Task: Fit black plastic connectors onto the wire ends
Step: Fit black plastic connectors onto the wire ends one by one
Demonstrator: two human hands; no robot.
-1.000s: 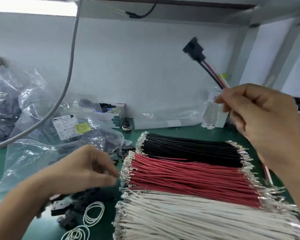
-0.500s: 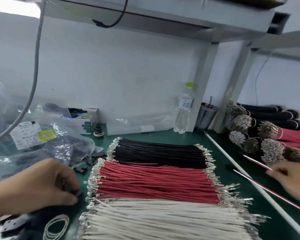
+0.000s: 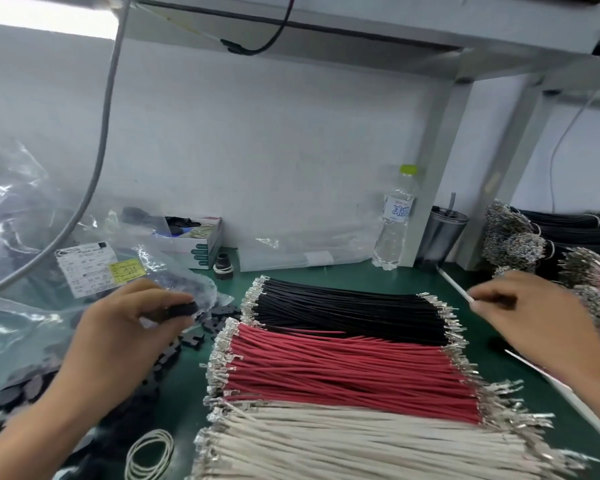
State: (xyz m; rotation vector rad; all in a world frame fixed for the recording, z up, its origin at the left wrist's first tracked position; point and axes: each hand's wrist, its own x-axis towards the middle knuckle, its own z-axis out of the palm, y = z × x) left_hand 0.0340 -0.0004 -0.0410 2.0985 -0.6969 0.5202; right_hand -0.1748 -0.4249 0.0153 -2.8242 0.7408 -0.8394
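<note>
Black connector (image 3: 177, 310) sits pinched in left hand (image 3: 125, 327), at 10 o'clock of red wires (image 3: 343, 368). Likely light, rigid plastic, small enough to slip; hold by flat sides, socket end clear. Wires likely soft, w/ thin metal terminals that probably bend; take hold just behind crimp. Right hand (image 3: 530, 317) hovers at 3 o'clock, fingers loosely curled, holding nothing visible. Black wires (image 3: 343, 306) lie at 12, white wires (image 3: 343, 448) at 6. Loose connectors (image 3: 191, 341) and bags (image 3: 25, 271) crowd 9 o'clock; bottle (image 3: 394, 223) stands at 1, well apart.
</note>
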